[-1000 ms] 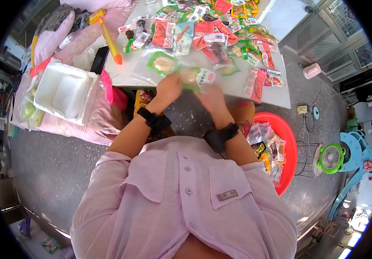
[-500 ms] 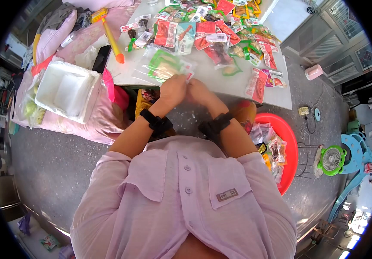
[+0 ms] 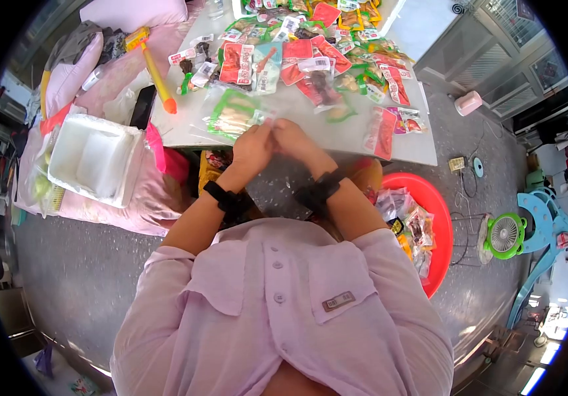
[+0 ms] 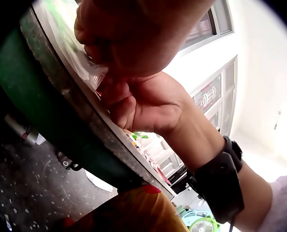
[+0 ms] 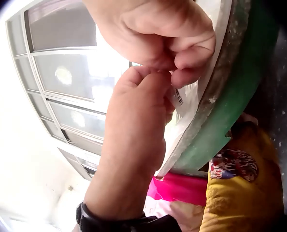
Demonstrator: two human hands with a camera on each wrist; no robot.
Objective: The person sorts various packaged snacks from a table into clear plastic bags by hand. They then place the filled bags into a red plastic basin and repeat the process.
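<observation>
A clear plastic food packet with green edges and pale food inside (image 3: 231,113) lies at the table's front edge, its near end between the two hands. My left hand (image 3: 251,152) pinches that end with curled fingers. Right against it, my right hand (image 3: 295,140) pinches the same corner between thumb and fingers. The right wrist view shows a white barcode label (image 5: 178,98) beside the left fingertips. In the left wrist view, crinkled clear plastic (image 4: 88,72) sticks out from under the hands. The pinched corner itself is mostly hidden by the fingers.
Many sealed snack packets (image 3: 238,64) are heaped on the white table (image 3: 185,125). A white foam box (image 3: 96,158) and a dark phone (image 3: 143,105) lie on the bed at left. At right on the floor stands a red basin (image 3: 441,228) with packets inside.
Both hands have drawn together at the packet's near end. The right hand has shifted left and the packet has turned and settled at the left. The head view has tilted slightly.
</observation>
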